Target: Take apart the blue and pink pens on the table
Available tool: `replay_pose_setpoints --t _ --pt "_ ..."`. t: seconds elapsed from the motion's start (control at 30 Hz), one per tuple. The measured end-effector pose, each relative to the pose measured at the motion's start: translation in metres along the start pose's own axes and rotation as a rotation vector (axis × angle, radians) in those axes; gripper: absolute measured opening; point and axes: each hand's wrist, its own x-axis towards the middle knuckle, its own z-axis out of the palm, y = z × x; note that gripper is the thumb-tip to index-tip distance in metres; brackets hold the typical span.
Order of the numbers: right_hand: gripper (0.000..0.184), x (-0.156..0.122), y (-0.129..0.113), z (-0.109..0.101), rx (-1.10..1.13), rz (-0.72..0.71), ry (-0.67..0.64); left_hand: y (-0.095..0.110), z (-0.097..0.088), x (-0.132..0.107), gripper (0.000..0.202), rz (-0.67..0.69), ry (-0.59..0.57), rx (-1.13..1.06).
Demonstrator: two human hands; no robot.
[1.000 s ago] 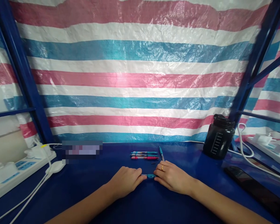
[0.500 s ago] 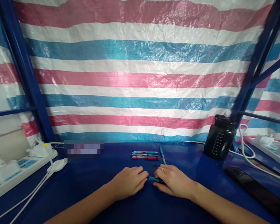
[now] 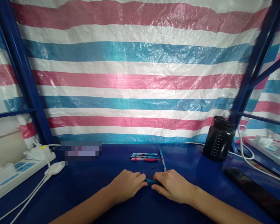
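Head view, looking down on the blue table: both hands sit low on the surface, close together, knuckles up. The left hand has its fingers curled in and its fingertips closed on the left end of a teal pen. The right hand meets it from the other side, fingertips pinched on the right end. The pen lies flat, crosswise, just a short stretch of it showing between the two hands.

Just beyond the hands, a tiny dark piece lies loose on the table. Behind it, three pens lie side by side in a neat row, two teal and one pink. A lone blue pen lies at an angle beside them. Far right stands a black bottle, with a white cable looping past it. At the left edge, a white power strip. The striped tarp fills the back
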Motion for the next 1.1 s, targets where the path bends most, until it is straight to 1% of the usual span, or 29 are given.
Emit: replay_pose_setpoints --t 0.1,0.17,0.3,0.47,0.53,0.7,0.77,0.83,0.93,1.0,1.1 --pt "0.024 0.0003 0.0006 -0.0025 0.014 -0.001 -0.013 -0.001 0.0007 -0.0002 0.019 0.022 0.023 -0.02" --pt "0.021 0.0004 0.0018 -0.0026 0.025 -0.005 -0.026 -0.0011 0.0005 0.0 0.017 0.021 0.026 -0.028" --pt "0.015 -0.0001 0.0052 0.0005 0.042 0.012 -0.042 0.0006 -0.0008 0.0007 0.016 -0.008 0.005 -0.029" --pt "0.01 -0.0006 0.0061 0.0028 0.059 0.021 -0.03 0.0026 -0.0023 -0.0002 0.017 -0.021 -0.021 -0.008" --pt "0.012 -0.0002 0.0059 0.0017 0.07 0.018 -0.026 0.0026 -0.0031 -0.0004 0.017 -0.032 -0.025 -0.006" --pt "0.025 0.0009 0.0063 -0.0006 0.106 -0.001 -0.027 0.0011 -0.0034 0.0007 0.017 -0.048 -0.043 -0.021" --pt "0.027 0.0005 0.0067 0.0 0.102 -0.004 -0.029 0.0003 -0.0022 0.0013 0.016 -0.046 -0.038 -0.028" --pt "0.021 -0.0005 0.0071 0.001 0.1 0.002 -0.026 -0.0003 -0.0006 0.0016 0.015 -0.042 -0.031 -0.032" --pt "0.004 -0.0019 0.0074 0.0007 0.115 0.027 -0.021 -0.0006 0.001 0.0014 0.014 -0.036 -0.02 -0.041" --pt "0.007 -0.0022 0.007 -0.0013 0.131 0.038 -0.024 -0.0005 0.0014 0.0009 0.015 -0.037 -0.014 -0.045" --pt "0.019 -0.0012 0.0056 -0.0049 0.15 0.021 -0.028 -0.0003 0.0015 0.0004 0.015 -0.042 -0.005 -0.045"
